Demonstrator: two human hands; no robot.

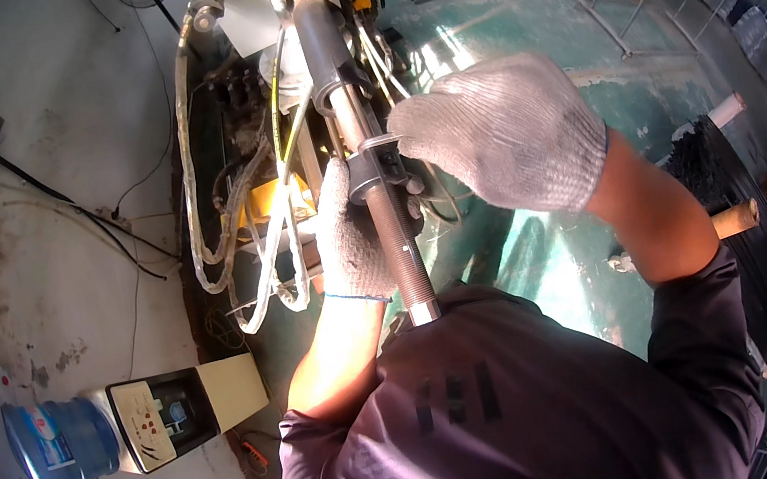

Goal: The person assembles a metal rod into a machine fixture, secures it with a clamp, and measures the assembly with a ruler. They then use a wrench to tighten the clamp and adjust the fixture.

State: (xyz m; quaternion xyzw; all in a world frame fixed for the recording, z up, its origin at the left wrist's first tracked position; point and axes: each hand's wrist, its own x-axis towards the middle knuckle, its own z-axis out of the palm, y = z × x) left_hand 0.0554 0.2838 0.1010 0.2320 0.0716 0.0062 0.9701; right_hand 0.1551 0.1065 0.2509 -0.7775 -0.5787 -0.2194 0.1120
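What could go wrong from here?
Pinch: the left hand, in a grey knit glove, is at the dark round metal collar; fingers might get caught.
Snag: glove fabric could catch on the long threaded steel rod.
Jab: the rod's free end points toward the dark shirt and might poke the wearer if it slid.

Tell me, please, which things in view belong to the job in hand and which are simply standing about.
Seemingly in the work:
Threaded rod
Dark collar around the rod, by the gloved left hand
Thin metal ring, at the gloved right hand

Apparently just standing about:
Water dispenser
Blue bottle
Black bundle
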